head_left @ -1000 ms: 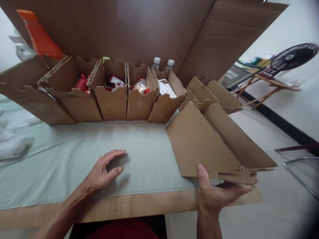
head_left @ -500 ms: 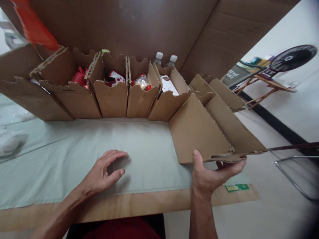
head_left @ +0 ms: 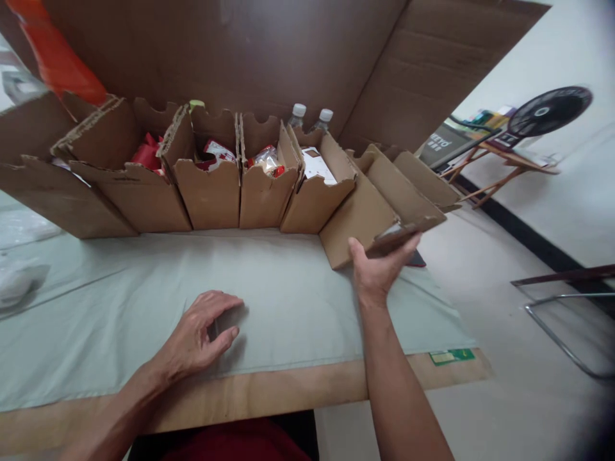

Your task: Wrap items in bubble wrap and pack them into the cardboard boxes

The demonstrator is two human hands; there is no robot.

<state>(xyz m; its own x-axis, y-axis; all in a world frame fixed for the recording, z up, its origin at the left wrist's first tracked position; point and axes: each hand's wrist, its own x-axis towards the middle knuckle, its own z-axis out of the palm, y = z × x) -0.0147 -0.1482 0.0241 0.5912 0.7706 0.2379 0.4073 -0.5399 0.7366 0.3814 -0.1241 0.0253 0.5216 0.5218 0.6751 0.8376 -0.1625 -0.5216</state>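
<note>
Gripping the cardboard bin (head_left: 358, 214) right of centre in the frame with the right hand (head_left: 377, 275), clamping its near end between thumb and spread fingers. For good control, probably guiding it low and evenly along its length, pressing lightly enough to spare the cardboard wall, and avoiding snagging the neighbouring bin (head_left: 317, 203) just to its left. Aiming its long axis from upper left to lower right, turning the near end towards the right hand and facing the open top upwards. Holding nothing in the left hand (head_left: 195, 333), left of centre and low in the frame, parting thumb and fingers over the pale green cloth (head_left: 293, 294). Farther out, facing white-capped bottles (head_left: 298, 115) at upper centre and a black fan (head_left: 548, 112) at upper right
</note>
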